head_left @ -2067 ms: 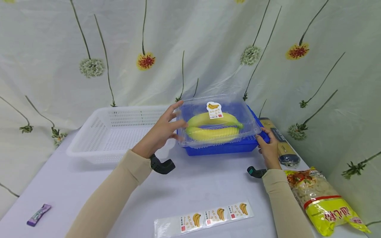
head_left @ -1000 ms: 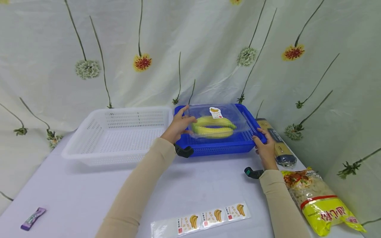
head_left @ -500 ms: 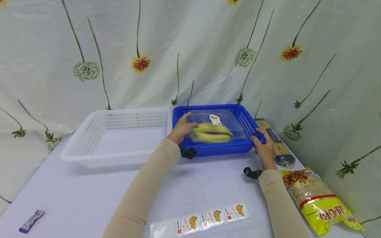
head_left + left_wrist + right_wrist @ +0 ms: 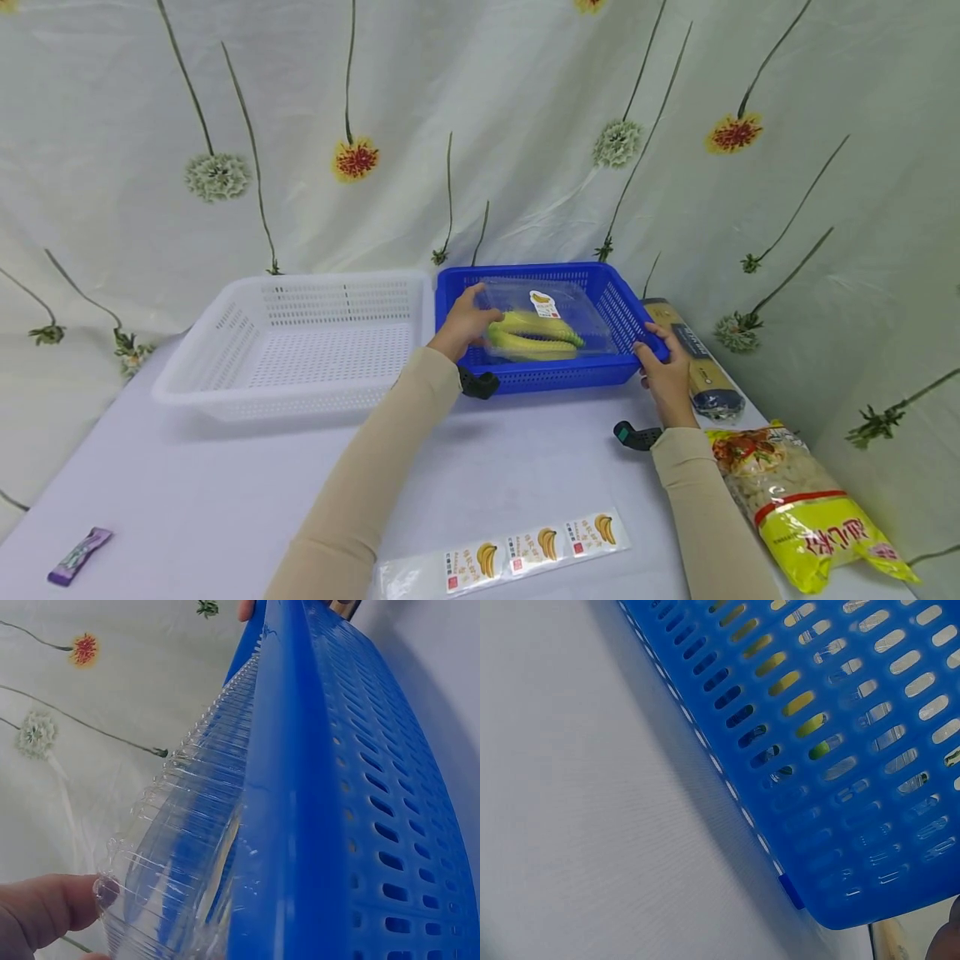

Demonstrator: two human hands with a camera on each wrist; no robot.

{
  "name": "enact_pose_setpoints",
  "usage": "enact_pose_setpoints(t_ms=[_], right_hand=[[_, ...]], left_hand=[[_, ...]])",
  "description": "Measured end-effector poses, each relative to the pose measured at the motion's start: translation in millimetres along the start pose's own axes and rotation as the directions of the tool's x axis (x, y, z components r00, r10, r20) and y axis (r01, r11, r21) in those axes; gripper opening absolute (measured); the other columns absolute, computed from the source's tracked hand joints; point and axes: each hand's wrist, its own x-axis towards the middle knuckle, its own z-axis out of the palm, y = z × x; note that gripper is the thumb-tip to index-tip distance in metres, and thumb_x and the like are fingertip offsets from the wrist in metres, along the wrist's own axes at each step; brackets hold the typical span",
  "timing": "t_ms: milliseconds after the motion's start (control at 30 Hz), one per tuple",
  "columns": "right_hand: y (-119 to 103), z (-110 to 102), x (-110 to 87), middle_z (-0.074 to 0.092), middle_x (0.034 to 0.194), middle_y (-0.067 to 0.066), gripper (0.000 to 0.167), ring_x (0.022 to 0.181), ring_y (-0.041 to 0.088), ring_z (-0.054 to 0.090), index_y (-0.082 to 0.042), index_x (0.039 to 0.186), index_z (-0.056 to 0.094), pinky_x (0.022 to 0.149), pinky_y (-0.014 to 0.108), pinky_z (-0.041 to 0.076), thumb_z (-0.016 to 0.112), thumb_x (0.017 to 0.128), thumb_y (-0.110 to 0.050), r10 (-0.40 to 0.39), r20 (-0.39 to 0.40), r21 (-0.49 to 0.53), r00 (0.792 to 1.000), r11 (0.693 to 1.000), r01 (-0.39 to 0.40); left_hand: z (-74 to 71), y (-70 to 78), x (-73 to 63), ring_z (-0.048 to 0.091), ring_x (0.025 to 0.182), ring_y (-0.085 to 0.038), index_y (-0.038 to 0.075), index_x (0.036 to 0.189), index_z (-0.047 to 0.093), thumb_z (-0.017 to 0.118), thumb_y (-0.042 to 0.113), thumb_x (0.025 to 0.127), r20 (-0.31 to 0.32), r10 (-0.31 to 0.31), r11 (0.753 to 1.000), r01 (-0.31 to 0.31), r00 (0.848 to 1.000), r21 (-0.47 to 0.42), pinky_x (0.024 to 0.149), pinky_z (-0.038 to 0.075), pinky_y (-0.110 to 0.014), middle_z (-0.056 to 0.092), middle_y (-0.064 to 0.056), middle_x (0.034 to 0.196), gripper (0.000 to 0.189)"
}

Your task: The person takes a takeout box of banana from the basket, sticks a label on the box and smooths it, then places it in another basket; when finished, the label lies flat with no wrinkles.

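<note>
My left hand [image 4: 462, 323] pinches the left side of a clear plastic fruit box [image 4: 587, 315] with a banana label on its lid. Two yellow-green bananas [image 4: 532, 333] lie inside the box. The box sits low and tilted within a blue slotted basket [image 4: 555, 375]. In the left wrist view, the thumb [image 4: 56, 904] presses the ridged edge of the box, above the basket's rim. My right hand [image 4: 666, 367] grips the basket's front right corner, thumb on the rim. Only a bit of that hand [image 4: 946, 941] shows in the right wrist view.
A white slotted basket [image 4: 247, 396] stands directly left of the blue one. Right of it lie a long tan and navy pack [image 4: 705, 367] and a yellow food bag [image 4: 810, 508]. A banana sticker strip [image 4: 525, 554] lies in front, a purple sachet [image 4: 79, 556] far left.
The box has gone down from above the blue basket into it, my left hand moving right with it. My right hand, earlier at the box's corner, stays at the basket's rim.
</note>
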Motion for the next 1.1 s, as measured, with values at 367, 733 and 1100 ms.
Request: enact_pose_setpoints(t_ms=[367, 733, 1100], right_hand=[[0, 1, 1.0, 0.056, 0.122, 0.014, 0.051, 0.075, 0.011, 0.052, -0.013, 0.160, 0.050, 0.064, 0.021, 0.046, 0.058, 0.110, -0.021, 0.004, 0.008, 0.016, 1.000, 1.000, -0.004], [1, 2, 1.1, 0.056, 0.127, 0.015, 0.053, 0.079, 0.012, 0.053, -0.015, 0.162, 0.048, 0.065, 0.021, 0.047, 0.058, 0.111, -0.024, 0.014, 0.018, 0.000, 1.000, 1.000, -0.014], [0, 6, 1.6, 0.056, 0.124, 0.014, 0.052, 0.077, 0.012, 0.053, -0.014, 0.161, 0.049, 0.065, 0.021, 0.046, 0.058, 0.111, -0.023, 0.015, 0.021, 0.005, 1.000, 1.000, -0.015]], left_hand=[[-2.8, 1.5, -1.6, 0.040, 0.154, -0.039, 0.014, 0.175, 0.010, 0.068, 0.022, 0.108, 0.017, -0.058, 0.998, 0.058, 0.998, 0.017, 0.116, 0.045, -0.053, 0.014, -0.016, 0.180, 0.089], [0.1, -5.6, -0.3, 0.031, 0.159, -0.041, 0.012, 0.174, 0.005, 0.068, 0.022, 0.107, 0.043, -0.102, 0.994, 0.101, 0.994, 0.041, 0.123, 0.035, -0.056, 0.012, -0.018, 0.180, 0.093], [-4.4, -11.4, 1.2, 0.022, 0.162, -0.042, 0.012, 0.174, 0.002, 0.067, 0.027, 0.107, 0.040, -0.089, 0.992, 0.085, 0.995, 0.090, 0.127, 0.027, -0.057, 0.010, -0.018, 0.180, 0.095]])
